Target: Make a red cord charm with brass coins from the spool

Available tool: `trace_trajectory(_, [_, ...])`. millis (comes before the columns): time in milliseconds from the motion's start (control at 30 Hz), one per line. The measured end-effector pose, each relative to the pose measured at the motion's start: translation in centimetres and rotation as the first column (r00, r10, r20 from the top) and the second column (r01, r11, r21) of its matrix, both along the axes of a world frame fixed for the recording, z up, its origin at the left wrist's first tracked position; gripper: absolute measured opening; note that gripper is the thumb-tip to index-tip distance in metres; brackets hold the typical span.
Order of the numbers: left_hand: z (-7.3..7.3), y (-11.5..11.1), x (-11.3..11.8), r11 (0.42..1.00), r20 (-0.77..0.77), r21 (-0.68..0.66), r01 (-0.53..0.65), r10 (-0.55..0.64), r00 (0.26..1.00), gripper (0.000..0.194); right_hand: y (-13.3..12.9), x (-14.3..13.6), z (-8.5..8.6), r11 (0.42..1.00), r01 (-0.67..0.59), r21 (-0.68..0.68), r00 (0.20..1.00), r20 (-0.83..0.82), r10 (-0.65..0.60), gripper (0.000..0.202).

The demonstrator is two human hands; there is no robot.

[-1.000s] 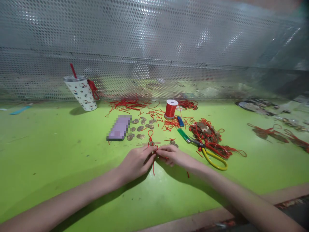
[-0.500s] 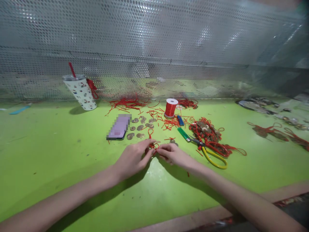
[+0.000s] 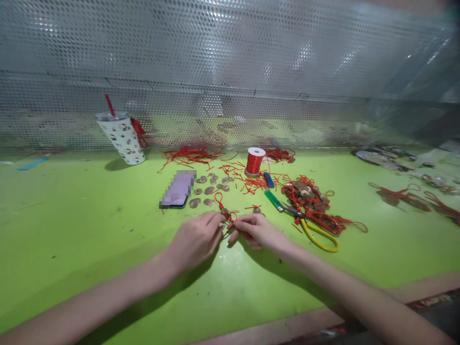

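Between my hands is a red cord (image 3: 232,224) with a loop at its far end and a round coin (image 3: 225,212) tied into it. My left hand (image 3: 201,235) is closed at the coin's left edge, its fingertips pinching the coin and cord. From the other side, my right hand (image 3: 253,230) pinches the cord between thumb and forefinger. Loose brass-coloured coins (image 3: 209,190) lie in groups just beyond my left hand. A few more coins (image 3: 256,210) sit behind my right fingers. Scissors with yellow handles (image 3: 319,237) lie to the right.
A phone (image 3: 178,189) lies left of the coins. Behind stand a spool of red cord (image 3: 254,162) and a tumbler with a straw (image 3: 124,139). A green lighter (image 3: 273,200), a blue lighter (image 3: 268,179) and a heap of corded coins (image 3: 305,194) are on the right. Perforated metal sheeting (image 3: 215,62) backs the table.
My left fingers have drawn in and lowered, uncovering the coin on the cord. The far loop has tilted to the left. My right hand stays in nearly the same place.
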State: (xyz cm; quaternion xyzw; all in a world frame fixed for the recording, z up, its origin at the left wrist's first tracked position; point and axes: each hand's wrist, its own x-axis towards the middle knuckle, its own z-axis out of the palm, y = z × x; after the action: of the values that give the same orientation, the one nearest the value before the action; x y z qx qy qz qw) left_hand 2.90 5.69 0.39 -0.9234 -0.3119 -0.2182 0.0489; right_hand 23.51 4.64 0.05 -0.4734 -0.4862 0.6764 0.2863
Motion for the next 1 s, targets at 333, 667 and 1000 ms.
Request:
trace_trajectory(333, [-1.1, -3.0, 2.9, 0.907, -0.247, 0.383, 0.175, -0.082, 0.966, 0.035, 0.0, 0.0, -0.6, 0.998, 0.052, 0.021, 0.999, 0.011, -0.052, 0.026])
trace_trajectory(667, [-1.4, -3.3, 3.9, 0.913, -0.186, 0.2, 0.357, -0.322, 0.928, 0.022, 0.4, -0.1, -0.4, 0.997, 0.079, -0.005, 0.997, -0.02, -0.079, 0.028])
trace_trajectory(1000, [-0.1, -0.7, 0.5, 0.821, 0.227, -0.568, -0.062, 0.229, 0.946, 0.015, 0.0, 0.0, 0.0, 0.998, 0.053, 0.036, 0.998, -0.036, -0.052, 0.031])
